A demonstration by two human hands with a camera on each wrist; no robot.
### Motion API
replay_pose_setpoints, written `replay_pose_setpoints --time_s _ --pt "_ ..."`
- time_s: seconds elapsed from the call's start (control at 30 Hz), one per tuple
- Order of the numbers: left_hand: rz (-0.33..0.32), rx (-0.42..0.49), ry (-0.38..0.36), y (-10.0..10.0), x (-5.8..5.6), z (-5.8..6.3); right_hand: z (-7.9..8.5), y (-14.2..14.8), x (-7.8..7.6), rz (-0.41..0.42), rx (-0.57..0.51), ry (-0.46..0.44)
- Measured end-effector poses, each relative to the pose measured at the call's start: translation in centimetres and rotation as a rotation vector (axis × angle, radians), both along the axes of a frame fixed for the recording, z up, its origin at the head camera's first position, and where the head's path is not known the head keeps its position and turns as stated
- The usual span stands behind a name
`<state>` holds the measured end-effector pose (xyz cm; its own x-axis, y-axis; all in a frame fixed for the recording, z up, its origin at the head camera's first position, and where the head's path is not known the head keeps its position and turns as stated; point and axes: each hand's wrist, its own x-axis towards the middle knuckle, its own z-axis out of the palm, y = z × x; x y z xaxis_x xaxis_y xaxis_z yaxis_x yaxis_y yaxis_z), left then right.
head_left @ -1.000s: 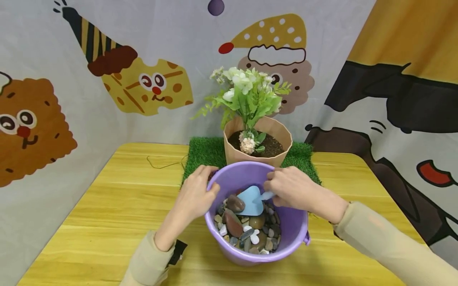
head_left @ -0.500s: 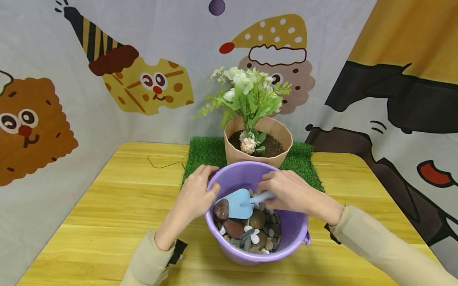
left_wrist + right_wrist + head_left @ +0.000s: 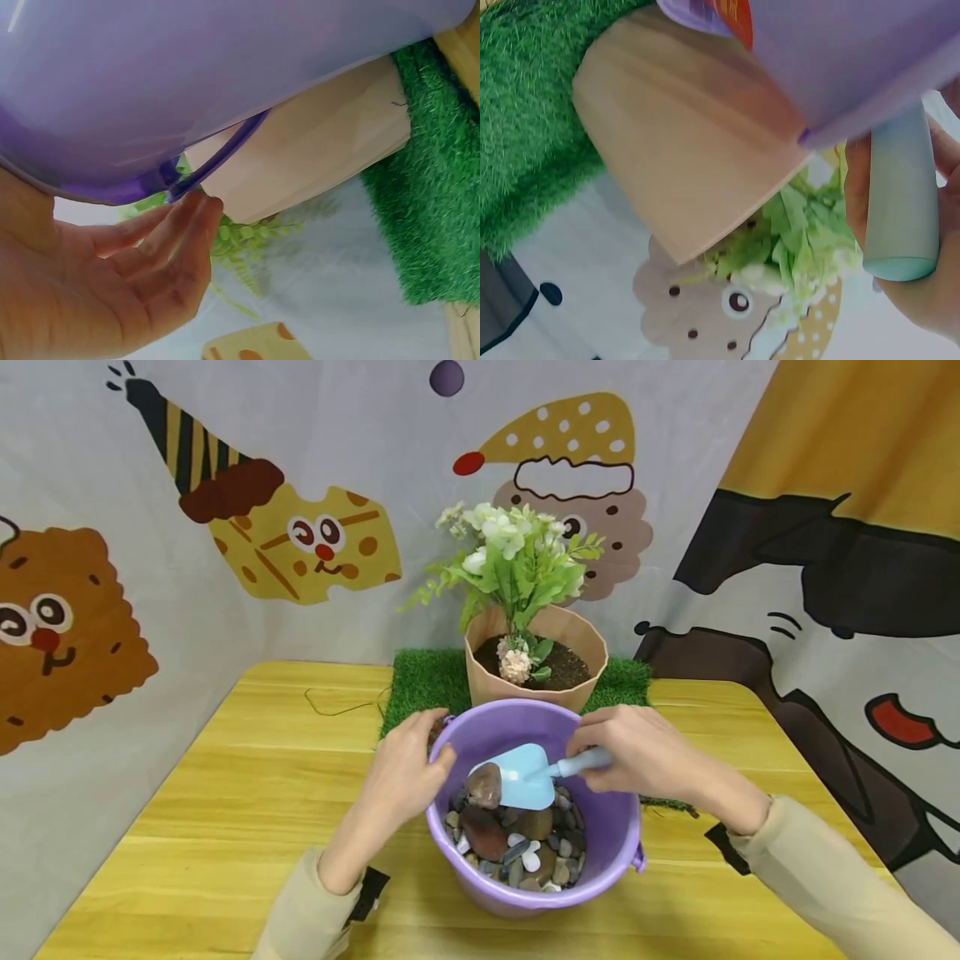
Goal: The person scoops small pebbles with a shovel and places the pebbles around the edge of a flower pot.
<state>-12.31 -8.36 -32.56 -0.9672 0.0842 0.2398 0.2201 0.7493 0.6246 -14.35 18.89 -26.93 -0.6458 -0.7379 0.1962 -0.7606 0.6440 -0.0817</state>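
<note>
A purple bucket holds stones of several sizes and colours. My left hand holds its left rim, thumb over the edge and fingers outside. In the left wrist view, those fingertips meet the bucket's handle near its pivot. Inside the bucket's far right side, my right hand grips the handle of a light blue toy shovel. Its blade points left above the stones, with a large brown stone at the tip. From the right wrist, the pale shovel grip shows between fingers and palm.
Right behind the bucket stands a peach flowerpot with dark soil and white-green flowers. It sits on an artificial grass mat. A thin dark wire lies left on the wooden table. A cartoon-printed cloth hangs behind.
The shovel first slid left with its blade under the brown stone, then came back right and up with the stone on its tip. My left hand stays at the rim.
</note>
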Motion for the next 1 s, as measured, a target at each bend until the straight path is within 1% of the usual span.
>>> replay_pose_setpoints --time_s 0.13,0.2,0.37,0.47,0.63,0.83,0.9,1.0 --pt "0.022 -0.019 0.062 -0.1 0.5 0.5 0.9 0.9 0.1 -0.027 -0.011 0.008" --pt "0.027 -0.026 0.076 -0.3 0.9 0.9 1.5 1.4 0.1 -0.032 -0.013 0.023" --pt "0.053 -0.063 0.048 -0.6 1.8 2.2 2.7 2.5 -0.1 -0.043 -0.027 0.066" --pt "0.064 -0.09 0.03 -0.8 2.1 2.6 3.3 3.3 -0.3 -0.084 -0.028 0.074" --pt "0.069 -0.086 0.003 -0.8 2.2 2.8 4.1 4.5 -0.6 -0.158 -0.019 0.08" --pt "0.083 -0.029 -0.051 -0.7 2.2 2.7 4.5 5.5 -1.2 -0.21 -0.01 0.121" --pt "0.086 -0.019 -0.057 -0.7 2.1 2.6 4.6 5.8 -1.4 -0.229 -0.001 0.126" --pt "0.086 -0.03 -0.037 -0.7 2.1 2.5 4.8 6.1 -1.7 -0.255 0.008 0.105"
